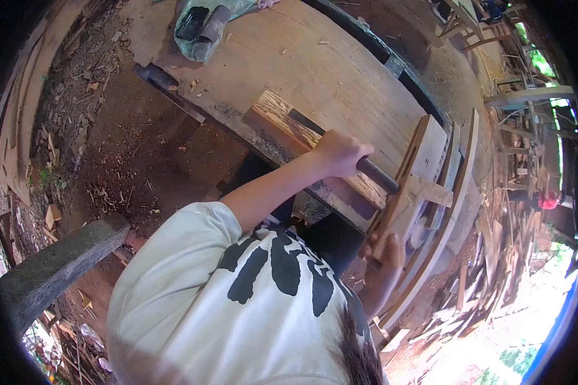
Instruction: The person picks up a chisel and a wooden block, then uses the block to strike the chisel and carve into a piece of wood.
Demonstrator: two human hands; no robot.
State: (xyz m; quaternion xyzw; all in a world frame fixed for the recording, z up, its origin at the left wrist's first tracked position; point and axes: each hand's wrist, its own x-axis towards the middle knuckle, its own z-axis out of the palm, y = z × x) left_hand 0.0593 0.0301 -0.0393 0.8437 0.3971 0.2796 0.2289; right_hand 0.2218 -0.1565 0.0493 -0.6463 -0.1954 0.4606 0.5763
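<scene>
My left hand (342, 154) is closed round a dark, round-bodied bar (377, 175), which slants down to the right. The bar lies over a thick wooden block (276, 113) with a rough, streaked face, near the edge of the worktable. Right beside the bar's end is a pale piece of wood (398, 215) with a short crosspiece (432, 191). My right hand (385, 252) has its fingers curled round the near end of that pale piece; part of the grip is hidden. A dark strip (305, 122) shows on the block beyond my left fist.
The worktable's wooden top (315, 58) holds a clear plastic bag (202, 29) with dark items inside. Long boards (453, 212) stand along the right side. A thick post (64, 263) juts in at left. Scrap wood (494, 256) litters the ground.
</scene>
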